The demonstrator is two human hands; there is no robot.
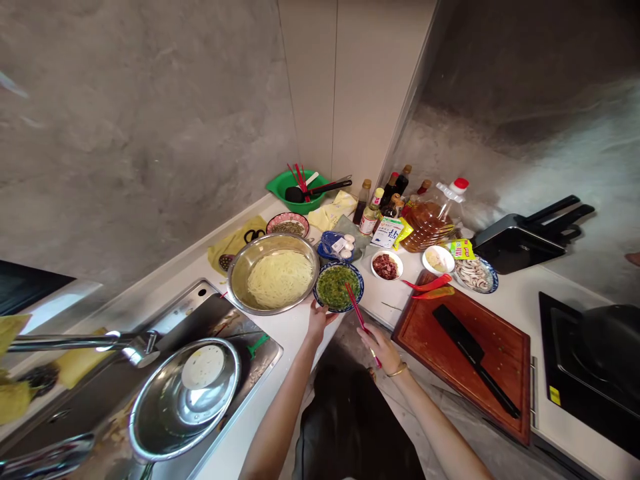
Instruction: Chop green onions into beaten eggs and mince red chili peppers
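My left hand (320, 321) grips the near edge of a blue-patterned bowl (361, 293), its fingers partly under the rim. Inside is a chopped green mixture (336, 283) with a wet, yellowish look. A pair of red chopsticks (356, 308) is held in my right hand (379, 343), the tips dipping into the mixture. Left of the bowl stands a large steel basin (233, 290) of pale noodles (280, 279). Just behind it lies a blue tray with eggs (327, 245), and a small white bowl of dark red chopped meat (386, 267) sits to its right.
On the right, a wooden cutting board (425, 323) carries a black cleaver (460, 337) and red peppers (429, 285). Bottles, an oil jug (430, 223) and a knife block (520, 243) stand behind; a stove (565, 353) is far right. The sink at left holds a steel pot (150, 427).
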